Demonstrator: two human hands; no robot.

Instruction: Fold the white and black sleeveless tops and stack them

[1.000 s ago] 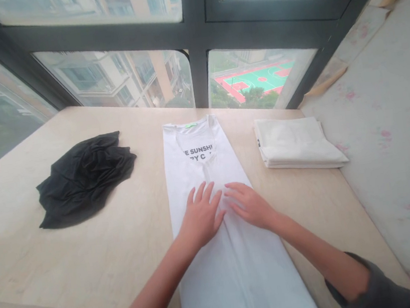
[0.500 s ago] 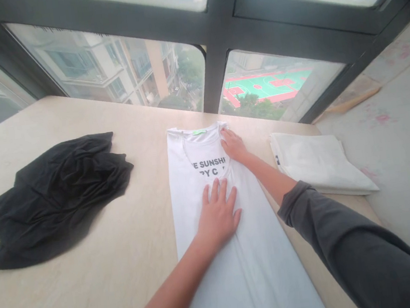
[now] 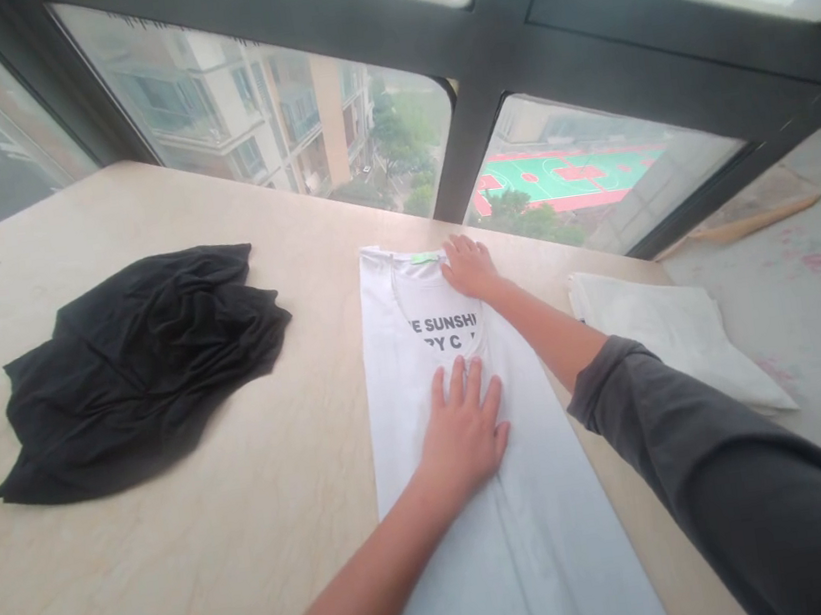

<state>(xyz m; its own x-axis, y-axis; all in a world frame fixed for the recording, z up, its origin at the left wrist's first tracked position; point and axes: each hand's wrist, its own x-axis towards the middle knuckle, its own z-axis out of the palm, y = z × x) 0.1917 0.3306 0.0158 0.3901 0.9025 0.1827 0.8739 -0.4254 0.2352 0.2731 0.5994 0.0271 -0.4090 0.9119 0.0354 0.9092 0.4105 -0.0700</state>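
Note:
A white shirt [image 3: 410, 418], folded into a long strip, lies with its collar toward the window; dark printed letters and a green label show at the neck. My left hand [image 3: 463, 434] rests flat on its middle, just below the print, fingers spread. At the right shoulder beside the collar, my right hand [image 3: 469, 265] lies on the fabric with its fingers extended and slightly apart. Neither hand grips the cloth.
A crumpled black garment [image 3: 139, 373] lies on the pale marble surface [image 3: 151, 584] at the left. Folded white cloth [image 3: 674, 323] sits at the right, partly behind my right arm. Dark window frames [image 3: 485, 66] border the far edge, and a floral wall [image 3: 817, 294] stands at the right.
The view has shifted, so the garments appear farther right. My right hand has moved slightly toward the collar's upper edge; my left hand stays on the shirt.

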